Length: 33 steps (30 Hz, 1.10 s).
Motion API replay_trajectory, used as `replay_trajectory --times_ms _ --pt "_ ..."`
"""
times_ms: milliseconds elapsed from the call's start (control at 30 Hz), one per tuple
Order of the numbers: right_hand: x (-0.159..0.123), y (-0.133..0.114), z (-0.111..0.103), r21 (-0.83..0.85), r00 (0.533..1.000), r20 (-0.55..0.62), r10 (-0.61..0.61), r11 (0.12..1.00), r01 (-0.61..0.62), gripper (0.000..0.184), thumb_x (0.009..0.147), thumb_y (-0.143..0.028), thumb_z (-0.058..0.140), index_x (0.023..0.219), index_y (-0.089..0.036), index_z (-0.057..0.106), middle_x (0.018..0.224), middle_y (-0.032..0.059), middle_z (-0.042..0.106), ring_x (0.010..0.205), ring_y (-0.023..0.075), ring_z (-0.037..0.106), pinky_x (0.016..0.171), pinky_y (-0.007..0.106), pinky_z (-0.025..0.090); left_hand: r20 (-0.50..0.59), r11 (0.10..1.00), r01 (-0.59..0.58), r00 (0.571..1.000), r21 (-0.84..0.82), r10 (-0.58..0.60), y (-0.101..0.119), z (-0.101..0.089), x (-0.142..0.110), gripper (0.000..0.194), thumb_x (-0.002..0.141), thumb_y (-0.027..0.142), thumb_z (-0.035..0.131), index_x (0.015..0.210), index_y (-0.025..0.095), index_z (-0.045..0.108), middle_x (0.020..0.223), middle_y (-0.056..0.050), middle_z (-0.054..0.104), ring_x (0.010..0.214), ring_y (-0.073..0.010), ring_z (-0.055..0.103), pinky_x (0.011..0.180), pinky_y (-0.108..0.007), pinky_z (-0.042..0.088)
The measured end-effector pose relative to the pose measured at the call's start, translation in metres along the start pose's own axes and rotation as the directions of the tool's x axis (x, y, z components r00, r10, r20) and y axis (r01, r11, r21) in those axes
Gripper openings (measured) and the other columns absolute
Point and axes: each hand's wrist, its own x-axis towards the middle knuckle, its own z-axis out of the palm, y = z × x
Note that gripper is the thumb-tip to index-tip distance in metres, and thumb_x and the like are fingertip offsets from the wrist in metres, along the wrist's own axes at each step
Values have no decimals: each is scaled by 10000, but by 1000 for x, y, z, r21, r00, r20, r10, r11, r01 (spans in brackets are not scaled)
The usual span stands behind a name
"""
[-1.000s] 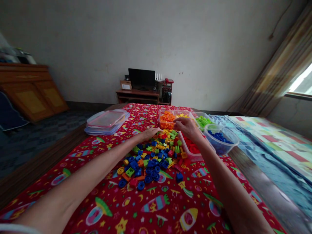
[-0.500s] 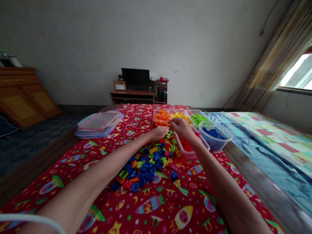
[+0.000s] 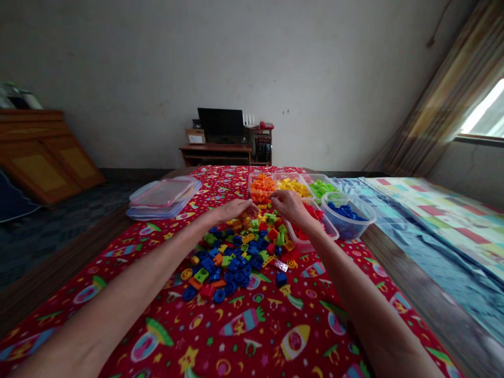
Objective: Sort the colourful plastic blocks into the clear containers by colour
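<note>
A heap of mixed plastic building blocks (image 3: 236, 262), mostly blue with green, yellow, orange and red ones, lies on the red patterned cloth. Over the far end of the heap is my left hand (image 3: 235, 210), palm down with its fingers apart near some yellow blocks. My right hand (image 3: 290, 206) hovers beside the clear tub of red blocks (image 3: 331, 234), its fingers curled together at the near edge of the tub of orange blocks (image 3: 261, 200). Whatever its fingertips hold is hidden. Behind it stand tubs of yellow blocks (image 3: 291, 186) and green blocks (image 3: 322, 188).
A round clear tub (image 3: 350, 228) with blue blocks stands at the right table edge. Stacked plastic lids (image 3: 163, 197) lie at the left. Beyond the table are a desk with a monitor (image 3: 221, 125), a wooden cabinet (image 3: 47, 157) and a bed (image 3: 441, 210).
My left hand has moved left, away from my right hand, and its fingers have spread. My right hand stays in nearly the same place. The camera view has shifted slightly.
</note>
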Motion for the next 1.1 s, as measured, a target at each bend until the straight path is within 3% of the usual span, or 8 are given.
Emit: replay_trajectory --times_ms 133,233,333,433,667,867,1000,1100 --pt "-2 -3 14 -54 997 72 -36 998 40 311 775 -77 463 913 -131 736 820 71 725 718 139 623 671 234 434 -95 994 -1 995 111 11 -6 -5 -9 467 870 524 430 988 153 689 987 -82 715 893 -199 646 764 -286 515" --pt "-5 -5 26 -134 971 224 -80 985 112 361 762 -28 445 977 -121 719 869 89 726 786 154 634 700 229 439 -94 973 -30 994 227 53 -16 -2 -12 362 820 443 537 998 174 701 1004 -65 725 914 -202 648 826 -286 496" --pt "-10 -4 37 -250 907 396 -143 934 257 415 758 5 445 1090 -104 668 993 125 705 936 180 627 800 243 448 -17 971 -35 999 237 40 -22 5 -18 306 800 361 564 1012 192 707 1023 -55 732 923 -200 657 833 -274 494" --pt "-16 -4 43 -314 848 503 -168 878 361 428 780 30 420 1148 -63 619 1132 167 651 1071 201 580 910 279 431 -51 975 29 999 220 -18 -23 12 -23 316 786 318 565 1028 174 709 1052 -67 728 944 -205 662 844 -274 497" --pt "-5 -18 41 -455 796 602 -54 796 398 381 836 -11 433 1156 -99 620 1146 159 650 1101 232 578 895 303 447 -120 973 102 990 205 -79 -21 20 -21 382 734 276 589 1092 182 686 1129 -60 708 1016 -248 648 896 -320 494" --pt "9 -26 41 -522 832 554 -21 770 367 332 838 -59 460 1090 -140 661 1124 156 660 1095 273 584 866 369 451 -171 953 130 982 275 -84 -23 18 -23 366 685 297 618 1017 172 706 1019 -76 734 929 -259 658 810 -309 505" --pt "5 -25 36 -529 889 456 -46 789 312 332 861 -76 407 1069 -148 656 1046 147 675 1019 254 601 861 359 429 -311 958 136 949 252 -53 -25 7 -30 335 736 349 515 939 162 705 881 -57 729 795 -210 635 705 -271 478" --pt "-1 -26 28 -502 936 343 -74 828 250 321 872 -106 396 1124 -113 595 1017 156 669 924 238 604 793 329 430 -411 966 182 907 183 -93 -29 -6 -36 352 784 399 411 726 152 655 633 -13 624 593 -157 539 556 -249 403"
